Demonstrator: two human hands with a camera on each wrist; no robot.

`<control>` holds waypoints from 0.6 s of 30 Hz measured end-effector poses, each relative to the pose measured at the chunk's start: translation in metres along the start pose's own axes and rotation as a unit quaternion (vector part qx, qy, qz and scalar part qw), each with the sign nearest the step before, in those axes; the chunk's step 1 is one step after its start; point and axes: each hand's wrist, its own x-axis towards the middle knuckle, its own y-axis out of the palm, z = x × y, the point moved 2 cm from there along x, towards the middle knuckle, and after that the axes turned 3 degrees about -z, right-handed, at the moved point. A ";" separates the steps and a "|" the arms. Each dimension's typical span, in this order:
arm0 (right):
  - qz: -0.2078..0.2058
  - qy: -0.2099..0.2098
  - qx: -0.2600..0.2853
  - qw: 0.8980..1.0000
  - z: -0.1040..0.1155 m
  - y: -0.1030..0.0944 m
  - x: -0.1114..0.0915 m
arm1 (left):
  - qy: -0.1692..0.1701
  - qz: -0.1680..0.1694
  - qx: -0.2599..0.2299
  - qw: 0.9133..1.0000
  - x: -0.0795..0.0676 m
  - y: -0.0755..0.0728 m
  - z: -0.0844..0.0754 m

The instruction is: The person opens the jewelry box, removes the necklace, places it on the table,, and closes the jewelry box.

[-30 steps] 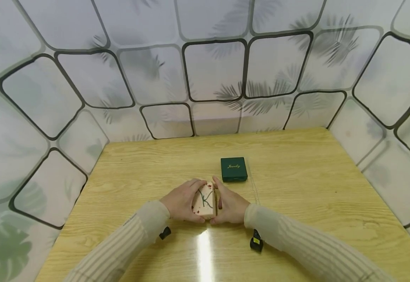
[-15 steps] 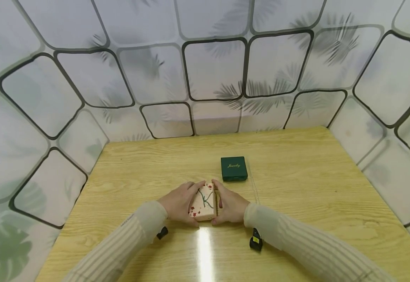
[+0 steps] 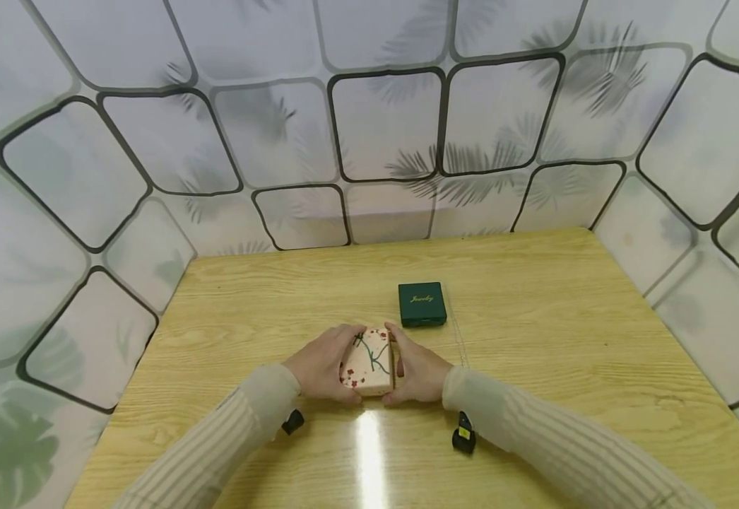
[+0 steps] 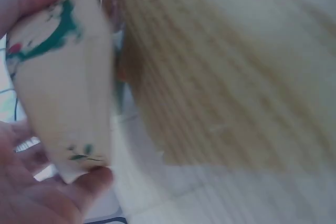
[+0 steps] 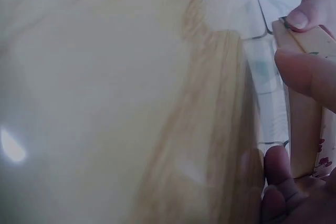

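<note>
A small cream box [image 3: 369, 364] with red blossoms and green lines on its top lies between both hands over the table. My left hand [image 3: 320, 364] grips its left side, fingers at the far end and thumb at the near end. From the other side my right hand [image 3: 423, 369] holds it in the same way, with a gap at the palm. The left wrist view shows the box [image 4: 68, 103] up close between thumb and fingers. In the right wrist view, the plain side of the box [image 5: 304, 135] shows between the digits.
Behind the hands sits a dark green box [image 3: 422, 304] with gold lettering that reads "Jewelry". A thin chain [image 3: 457, 332] lies along its right side on the wooden table [image 3: 249, 297]. Patterned fabric walls [image 3: 388, 127] enclose the back and sides.
My left hand has shifted slightly left, uncovering more of the box's top. The box's green lines now sit a little farther right. The right hand stays nearly in place.
</note>
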 end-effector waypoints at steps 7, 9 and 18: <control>-0.007 -0.002 -0.003 1.000 -0.002 -0.001 0.000 | -0.004 0.002 0.026 1.000 -0.002 -0.002 0.006; -0.006 -0.002 -0.007 1.000 -0.001 -0.001 0.000 | 0.006 0.003 0.036 0.999 -0.002 -0.002 0.008; -0.004 -0.019 -0.032 0.999 0.000 0.001 -0.001 | 0.004 -0.008 0.027 1.000 -0.006 -0.002 0.003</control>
